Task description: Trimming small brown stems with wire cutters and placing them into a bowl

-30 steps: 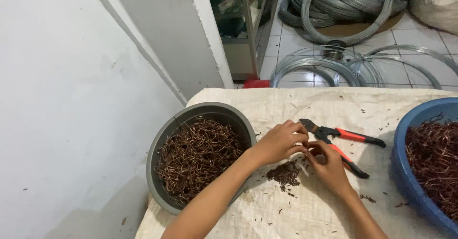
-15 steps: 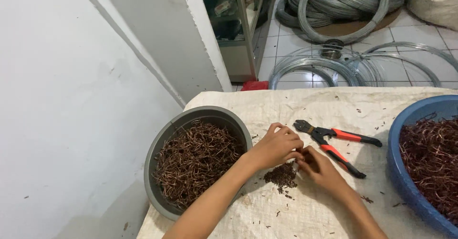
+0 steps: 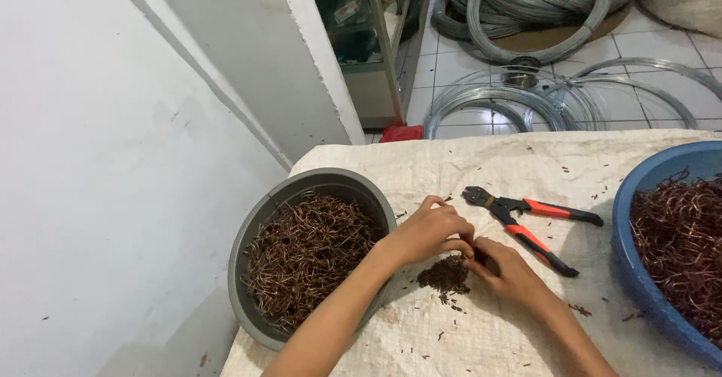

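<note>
1. Left hand and right hand meet, fingertips touching, above a small heap of dark bits on the white woven sheet. Both are curled nearly shut; something small seems pinched between them, but what it is cannot be told.
2. Compared with the views half a second and one second earlier, the hands have kept the same place and pose; the only evident change is a slight shift of the camera. The heap looks much the same size. Judged from this, the fine fingertip work over the heap is continuing, not finished.
3. The cutters, with red-and-black handles, lie untouched just beyond the right hand, jaws pointing toward the left hand, where they lay earlier.
4. A grey basin of reddish-brown wire pieces sits beside the left forearm; a blue basin with similar wire stands at the right edge.
5. Coils of grey wire rest on the tiled floor beyond.
</note>
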